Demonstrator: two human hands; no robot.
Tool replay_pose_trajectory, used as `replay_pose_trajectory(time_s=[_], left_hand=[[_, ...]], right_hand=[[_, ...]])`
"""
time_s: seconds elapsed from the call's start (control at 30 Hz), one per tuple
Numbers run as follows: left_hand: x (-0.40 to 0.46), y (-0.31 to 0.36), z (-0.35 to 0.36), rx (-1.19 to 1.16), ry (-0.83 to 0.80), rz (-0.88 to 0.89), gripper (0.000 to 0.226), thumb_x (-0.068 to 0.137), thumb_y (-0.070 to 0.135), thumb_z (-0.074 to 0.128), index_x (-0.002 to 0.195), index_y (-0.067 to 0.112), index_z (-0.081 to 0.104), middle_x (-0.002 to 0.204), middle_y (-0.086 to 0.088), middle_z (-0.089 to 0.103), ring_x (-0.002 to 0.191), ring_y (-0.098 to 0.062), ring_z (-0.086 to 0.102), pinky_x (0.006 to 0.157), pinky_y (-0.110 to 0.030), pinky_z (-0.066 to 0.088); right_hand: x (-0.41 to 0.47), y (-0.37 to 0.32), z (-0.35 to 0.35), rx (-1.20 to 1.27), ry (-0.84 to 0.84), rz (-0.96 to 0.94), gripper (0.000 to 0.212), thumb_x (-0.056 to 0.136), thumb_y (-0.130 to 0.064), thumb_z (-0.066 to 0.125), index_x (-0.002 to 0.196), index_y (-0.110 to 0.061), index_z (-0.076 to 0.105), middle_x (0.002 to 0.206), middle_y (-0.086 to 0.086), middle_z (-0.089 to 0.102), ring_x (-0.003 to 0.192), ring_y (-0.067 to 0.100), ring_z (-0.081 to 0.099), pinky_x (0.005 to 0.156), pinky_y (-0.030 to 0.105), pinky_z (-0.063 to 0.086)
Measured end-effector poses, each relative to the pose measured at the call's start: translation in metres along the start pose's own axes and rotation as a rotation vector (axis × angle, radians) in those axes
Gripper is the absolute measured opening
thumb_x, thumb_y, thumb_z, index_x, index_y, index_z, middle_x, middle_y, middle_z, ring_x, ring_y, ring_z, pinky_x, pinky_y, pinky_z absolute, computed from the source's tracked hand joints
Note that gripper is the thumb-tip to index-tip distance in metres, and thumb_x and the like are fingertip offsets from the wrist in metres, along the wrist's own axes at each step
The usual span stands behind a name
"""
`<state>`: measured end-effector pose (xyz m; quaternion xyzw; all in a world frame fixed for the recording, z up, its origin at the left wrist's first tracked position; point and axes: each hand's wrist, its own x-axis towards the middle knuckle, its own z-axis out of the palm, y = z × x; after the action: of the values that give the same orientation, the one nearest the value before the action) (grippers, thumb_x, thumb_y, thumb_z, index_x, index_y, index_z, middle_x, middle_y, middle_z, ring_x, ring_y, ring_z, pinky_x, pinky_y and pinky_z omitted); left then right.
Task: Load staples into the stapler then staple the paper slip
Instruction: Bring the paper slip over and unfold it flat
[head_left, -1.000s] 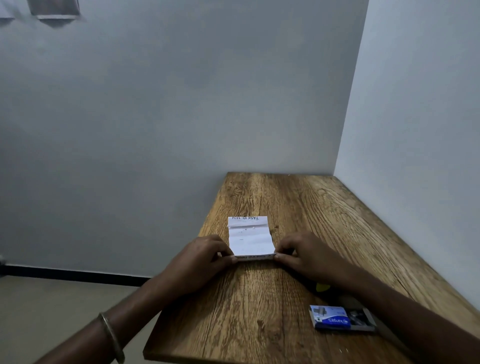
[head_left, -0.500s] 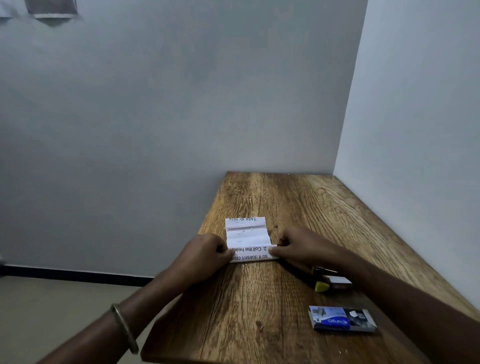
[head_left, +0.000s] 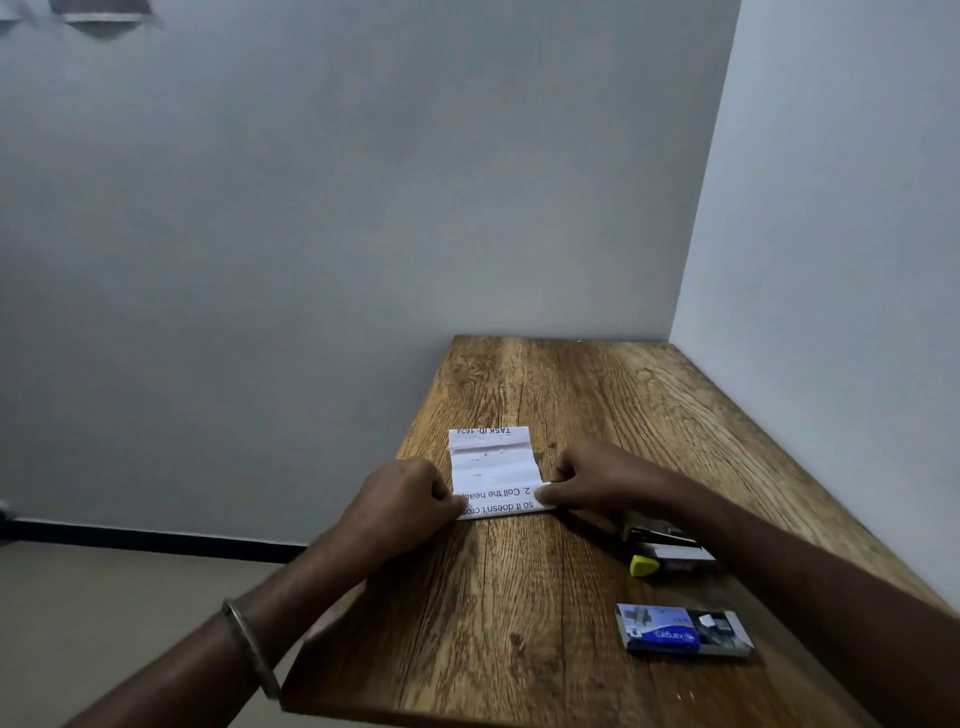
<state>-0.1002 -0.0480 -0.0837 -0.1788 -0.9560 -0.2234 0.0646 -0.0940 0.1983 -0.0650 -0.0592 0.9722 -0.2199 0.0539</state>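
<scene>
Left hand (head_left: 400, 501) and right hand (head_left: 597, 480) pinch the paper slip's (head_left: 493, 470) near corners, flattening it; stapler (head_left: 670, 553) waits behind the right grip.

walls (head_left: 363, 208): plain grey | floor (head_left: 104, 597): beige, dark skirting | wooden table (head_left: 545, 623): in corner

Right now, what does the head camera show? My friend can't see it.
Two hands, left hand and right hand, pinch the near corners of a creased white printed paper slip on a brown wooden table. A black-and-yellow stapler and small blue staple box lie to the right.
</scene>
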Motion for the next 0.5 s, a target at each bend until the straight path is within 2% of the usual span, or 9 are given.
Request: replay_pose_trajectory(time_s=[0.07, 0.17, 0.33, 0.5], left_hand=[[0.0, 0.0, 0.0, 0.004, -0.002, -0.002, 0.027, 0.085, 0.04, 0.069, 0.074, 0.015, 0.072, 0.074, 0.002, 0.07, 0.064, -0.007, 0.062, 0.049, -0.021, 0.035], [0.0, 0.0, 0.0, 0.016, -0.003, -0.001, 0.026, 0.084, 0.039, 0.07, 0.074, 0.016, 0.071, 0.073, 0.003, 0.069, 0.065, -0.007, 0.062, 0.051, -0.022, 0.039], [-0.004, 0.001, 0.002, 0.038, 0.012, 0.023, 0.022, 0.084, 0.039, 0.071, 0.076, 0.019, 0.065, 0.076, 0.005, 0.066, 0.069, -0.009, 0.06, 0.062, -0.03, 0.049], [-0.009, 0.002, 0.002, 0.074, 0.068, 0.111, 0.018, 0.087, 0.037, 0.067, 0.078, 0.025, 0.057, 0.077, 0.01, 0.06, 0.07, -0.009, 0.056, 0.054, -0.022, 0.035]], right_hand=[[0.0, 0.0, 0.0, -0.019, 0.004, -0.003, 0.034, 0.085, -0.037, 0.072, 0.056, -0.021, 0.062, 0.045, -0.016, 0.058, 0.041, -0.007, 0.051, 0.045, 0.019, 0.033], [0.0, -0.001, 0.002, -0.083, 0.022, -0.034, 0.039, 0.084, -0.036, 0.073, 0.053, -0.018, 0.057, 0.049, -0.009, 0.053, 0.045, 0.002, 0.048, 0.047, 0.024, 0.033], [-0.004, -0.003, 0.008, -0.149, 0.088, -0.051, 0.035, 0.082, -0.038, 0.074, 0.06, -0.017, 0.057, 0.059, 0.0, 0.057, 0.056, 0.014, 0.055, 0.053, 0.029, 0.039], [-0.005, -0.002, 0.012, -0.169, 0.14, -0.043, 0.035, 0.081, -0.042, 0.074, 0.061, -0.018, 0.057, 0.06, -0.003, 0.061, 0.057, 0.014, 0.06, 0.055, 0.03, 0.045]])
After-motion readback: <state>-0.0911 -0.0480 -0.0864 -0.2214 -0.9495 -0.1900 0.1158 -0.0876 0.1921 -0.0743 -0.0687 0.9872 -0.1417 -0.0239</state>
